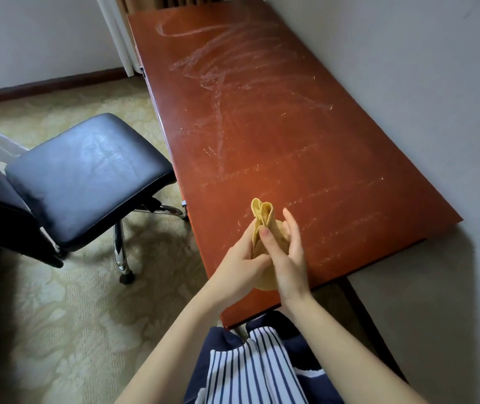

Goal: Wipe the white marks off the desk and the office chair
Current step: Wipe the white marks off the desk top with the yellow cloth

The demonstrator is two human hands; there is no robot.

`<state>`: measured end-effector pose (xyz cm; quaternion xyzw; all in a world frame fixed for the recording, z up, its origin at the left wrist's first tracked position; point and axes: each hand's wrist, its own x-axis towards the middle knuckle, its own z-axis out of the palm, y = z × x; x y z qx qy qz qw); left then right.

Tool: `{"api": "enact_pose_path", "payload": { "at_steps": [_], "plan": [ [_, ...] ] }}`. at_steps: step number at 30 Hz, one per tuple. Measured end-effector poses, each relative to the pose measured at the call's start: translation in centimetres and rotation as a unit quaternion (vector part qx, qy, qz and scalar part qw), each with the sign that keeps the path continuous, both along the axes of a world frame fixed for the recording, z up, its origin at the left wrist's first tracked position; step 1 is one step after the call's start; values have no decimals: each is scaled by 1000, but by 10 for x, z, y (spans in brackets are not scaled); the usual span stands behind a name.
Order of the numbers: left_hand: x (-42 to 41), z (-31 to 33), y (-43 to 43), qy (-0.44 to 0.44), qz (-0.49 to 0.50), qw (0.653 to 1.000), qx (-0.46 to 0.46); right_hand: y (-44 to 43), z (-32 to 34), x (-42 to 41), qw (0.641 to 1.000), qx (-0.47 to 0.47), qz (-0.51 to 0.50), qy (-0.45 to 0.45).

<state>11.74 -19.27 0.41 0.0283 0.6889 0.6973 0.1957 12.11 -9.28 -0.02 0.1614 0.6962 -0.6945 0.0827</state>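
A: The left hand [240,259] and right hand [290,258] both grip the yellow cloth [263,218], bunched between their fingers [265,234], above the desk [349,199].

B: Wadded that tight, it might only smear the white marks [233,68] lying beyond the fingertips.

A carpeted office room: wooden desk [276,118], black office chair [87,173], plain walls [408,68].
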Motion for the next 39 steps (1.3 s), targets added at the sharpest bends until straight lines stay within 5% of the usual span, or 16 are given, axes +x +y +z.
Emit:
{"api": "enact_pose_path", "payload": {
  "at_steps": [11, 18, 24, 27, 32, 35, 39],
  "plan": [
    [4, -1, 63, -57, -83, 993, -64, 85, 6, -8, 991, 4, 117, -71],
    [15, -8, 116, 22, -107, 969, -221, 115, -16, 0, 989, 39, 30, -137],
    [22, -23, 110, -31, -85, 961, -260, 137, -38, -19, 968, 251, -3, -11],
    [26, -31, 93, -44, -47, 947, -314, 161, -48, -37, 928, 360, -20, 98],
    [42, -53, 59, -61, -14, 854, -517, 198, -79, -67, 842, 515, 92, 131],
    [54, -65, 49, -105, 20, 795, -597, 191, -92, -71, 829, 535, 113, 120],
    [71, -75, 38, -136, 66, 764, -627, 156, -101, -58, 809, 550, 163, 128]
  ]
}}
